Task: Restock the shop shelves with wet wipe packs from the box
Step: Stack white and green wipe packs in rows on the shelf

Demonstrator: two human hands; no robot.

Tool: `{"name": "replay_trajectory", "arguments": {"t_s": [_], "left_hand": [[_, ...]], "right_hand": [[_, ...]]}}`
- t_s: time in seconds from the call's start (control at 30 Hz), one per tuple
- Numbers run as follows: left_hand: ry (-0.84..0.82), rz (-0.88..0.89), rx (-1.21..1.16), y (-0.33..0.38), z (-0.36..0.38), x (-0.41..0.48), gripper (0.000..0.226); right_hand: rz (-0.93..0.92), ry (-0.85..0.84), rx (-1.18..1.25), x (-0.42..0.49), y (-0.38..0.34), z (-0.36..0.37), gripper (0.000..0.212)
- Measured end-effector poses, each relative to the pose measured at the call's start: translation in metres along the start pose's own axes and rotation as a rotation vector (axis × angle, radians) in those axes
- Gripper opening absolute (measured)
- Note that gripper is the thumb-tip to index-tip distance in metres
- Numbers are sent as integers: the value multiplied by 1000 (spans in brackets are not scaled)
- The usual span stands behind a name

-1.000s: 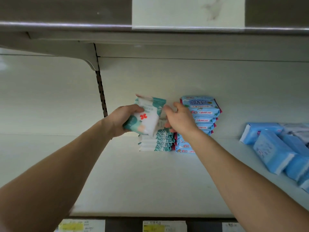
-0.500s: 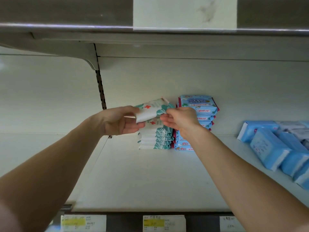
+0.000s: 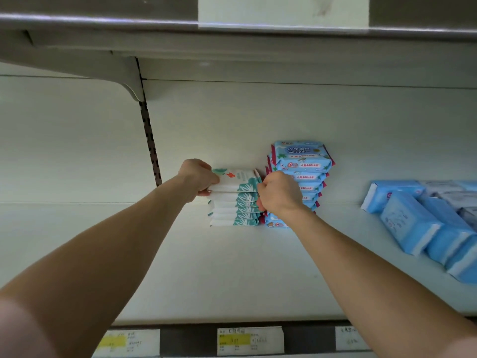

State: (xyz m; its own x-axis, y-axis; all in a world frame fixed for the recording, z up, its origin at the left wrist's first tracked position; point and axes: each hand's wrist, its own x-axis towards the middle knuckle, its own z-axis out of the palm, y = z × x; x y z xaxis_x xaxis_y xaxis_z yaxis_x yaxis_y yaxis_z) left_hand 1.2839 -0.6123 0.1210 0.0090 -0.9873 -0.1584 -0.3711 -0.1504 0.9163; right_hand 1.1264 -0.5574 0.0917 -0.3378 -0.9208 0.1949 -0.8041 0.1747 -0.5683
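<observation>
Smooth, matt white-painted metal shelf point(image 3: 232, 275) here; white-and-teal wipe packs point(image 3: 232, 210) in soft, faintly glossy plastic film, blue printed plastic packs point(image 3: 302, 156) shinier, matt paper price labels point(image 3: 249, 341) below.

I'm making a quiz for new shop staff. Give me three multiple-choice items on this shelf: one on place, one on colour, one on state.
1. Where does the white-and-teal stack stand against the tall blue stack? A on its right; B on its left; C on top of it.
2. The cross on the top pack is: A red; B black; C yellow.
3. The left hand: A is out of view; B hangs idle; C grips the top pack's end.
Answers: 1 B, it sits just left of the blue packs; 2 A, red print shows on white; 3 C, its fingers curl round the pack's left end.
</observation>
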Motion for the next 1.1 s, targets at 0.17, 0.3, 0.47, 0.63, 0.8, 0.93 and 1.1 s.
{"name": "replay_trajectory", "arguments": {"t_s": [0.17,0.3,0.47,0.63,0.8,0.93,1.1], "left_hand": [[45,50,68,-5,5,5,17],[20,79,155,-8,4,3,25],[-141,185,258,-13,2,0,70],[-42,381,887,-25,14,3,75],[39,391,955,-26,21,4,64],[40,390,939,-27,20,1,66],[89,403,899,-29,9,-10,67]], "right_hand": [[-76,79,-252,-2,1,0,45],[-118,66,-363,-4,-2,-5,38],[-263,85,-420,-13,-12,-6,25],[-299,67,-528,-11,-12,9,27],[-306,80,-536,-9,-12,13,30],[-307,93,-535,-10,-16,12,26],[-360,93,-507,-20,-32,8,28]]}}
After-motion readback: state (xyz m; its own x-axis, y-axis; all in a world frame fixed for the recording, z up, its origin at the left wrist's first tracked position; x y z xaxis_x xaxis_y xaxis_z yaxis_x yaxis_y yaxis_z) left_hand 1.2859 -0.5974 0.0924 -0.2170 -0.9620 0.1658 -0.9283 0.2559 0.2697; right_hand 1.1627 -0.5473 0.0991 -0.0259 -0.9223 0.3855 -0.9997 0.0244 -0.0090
